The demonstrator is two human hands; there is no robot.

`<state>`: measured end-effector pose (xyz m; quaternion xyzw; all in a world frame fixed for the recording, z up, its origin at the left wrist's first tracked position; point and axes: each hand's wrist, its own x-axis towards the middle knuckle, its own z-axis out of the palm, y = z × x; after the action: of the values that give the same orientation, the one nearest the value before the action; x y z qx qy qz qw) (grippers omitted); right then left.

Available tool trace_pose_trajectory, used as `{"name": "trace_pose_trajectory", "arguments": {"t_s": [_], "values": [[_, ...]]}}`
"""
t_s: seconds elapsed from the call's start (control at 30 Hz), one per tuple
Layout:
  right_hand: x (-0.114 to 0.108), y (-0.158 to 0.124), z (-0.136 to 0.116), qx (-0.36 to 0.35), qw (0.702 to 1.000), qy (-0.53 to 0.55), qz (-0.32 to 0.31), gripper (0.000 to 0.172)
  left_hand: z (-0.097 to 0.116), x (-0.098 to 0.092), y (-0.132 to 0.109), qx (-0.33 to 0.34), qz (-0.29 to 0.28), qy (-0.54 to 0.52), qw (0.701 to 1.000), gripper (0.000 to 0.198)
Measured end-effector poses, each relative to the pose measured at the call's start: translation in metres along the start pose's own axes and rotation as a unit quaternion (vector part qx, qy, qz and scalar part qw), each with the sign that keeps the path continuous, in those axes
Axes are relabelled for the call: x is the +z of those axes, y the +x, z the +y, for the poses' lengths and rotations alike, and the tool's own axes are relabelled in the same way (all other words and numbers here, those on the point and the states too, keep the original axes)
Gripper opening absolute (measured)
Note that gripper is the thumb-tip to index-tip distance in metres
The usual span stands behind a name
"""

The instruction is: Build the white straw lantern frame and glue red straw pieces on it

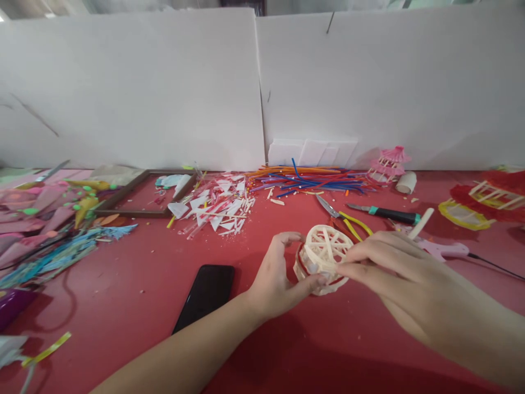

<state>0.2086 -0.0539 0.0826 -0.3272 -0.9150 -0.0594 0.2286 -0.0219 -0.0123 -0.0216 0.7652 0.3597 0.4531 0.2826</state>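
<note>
A small round openwork basket [327, 244] of cream strips, with a dark red band around its side, is tilted so its crossed top faces up. My left hand [275, 279] is closed around its left side, thumb at the near edge and fingers behind. The fingers of my right hand [400, 279] are pinched together at the right edge; whether a small piece is between them is hidden. Beyond my right knuckles a cream stick [421, 223] slants up. Partly behind that hand lies a pink glue gun [449, 249] with a black cord.
Yellow-handled pliers [342, 215] and a utility knife [385, 212] lie behind the basket. A black phone [207, 295] is left of my wrist. Coloured pipe cleaners [311, 179], paper scraps [223, 205] and a brown frame [131, 212] line the back. White boards [131, 87] stand behind.
</note>
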Motion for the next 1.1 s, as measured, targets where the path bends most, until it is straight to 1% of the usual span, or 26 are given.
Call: {"name": "trace_pose_trajectory", "arguments": {"t_s": [0.1,0.2,0.3,0.4,0.47,0.57,0.63,0.73,0.83,0.9,0.97,1.03,1.1], "values": [[0.000,0.001,0.000,-0.001,1.000,-0.009,0.007,0.032,0.001,0.000,0.001,0.014,0.005,0.012,1.000,0.069],[0.000,0.002,-0.001,-0.004,1.000,-0.019,0.016,0.032,0.004,0.000,0.003,0.056,0.009,0.002,0.998,0.067],[-0.001,0.002,-0.003,0.003,1.000,-0.022,0.017,0.034,0.007,-0.002,0.005,0.107,0.033,0.017,0.994,0.067],[0.000,-0.002,-0.006,0.006,1.000,-0.022,0.005,0.034,0.009,-0.009,0.007,0.171,0.069,0.055,0.981,0.068],[0.002,-0.007,-0.007,0.010,1.000,-0.023,-0.003,0.034,0.013,-0.015,0.007,0.220,0.086,0.093,0.967,0.058],[0.004,-0.010,-0.009,0.008,1.000,-0.025,-0.011,0.033,0.021,-0.020,0.008,0.262,0.085,0.152,0.949,0.027],[0.004,-0.010,-0.010,0.008,0.999,-0.025,-0.018,0.031,0.025,-0.022,0.010,0.290,0.077,0.171,0.938,0.018],[0.001,-0.008,-0.010,0.026,0.999,-0.015,-0.028,0.029,0.027,-0.023,0.012,0.317,0.070,0.182,0.928,0.015],[-0.001,-0.008,-0.008,0.030,0.999,0.004,-0.042,0.028,0.028,-0.024,0.013,0.327,0.076,0.184,0.924,0.013],[-0.002,-0.010,-0.007,0.043,0.996,0.030,-0.065,0.026,0.029,-0.025,0.014,0.331,0.074,0.194,0.920,0.013],[-0.002,-0.011,-0.008,0.070,0.992,0.064,-0.085,0.024,0.030,-0.026,0.014,0.339,0.060,0.200,0.917,0.012],[-0.002,-0.010,-0.009,0.101,0.988,0.089,-0.078,0.024,0.030,-0.027,0.015,0.355,0.044,0.199,0.912,0.010],[-0.004,-0.009,-0.011,0.115,0.987,0.096,-0.051,0.027,0.029,-0.028,0.013,0.373,0.028,0.200,0.906,0.012]]}}
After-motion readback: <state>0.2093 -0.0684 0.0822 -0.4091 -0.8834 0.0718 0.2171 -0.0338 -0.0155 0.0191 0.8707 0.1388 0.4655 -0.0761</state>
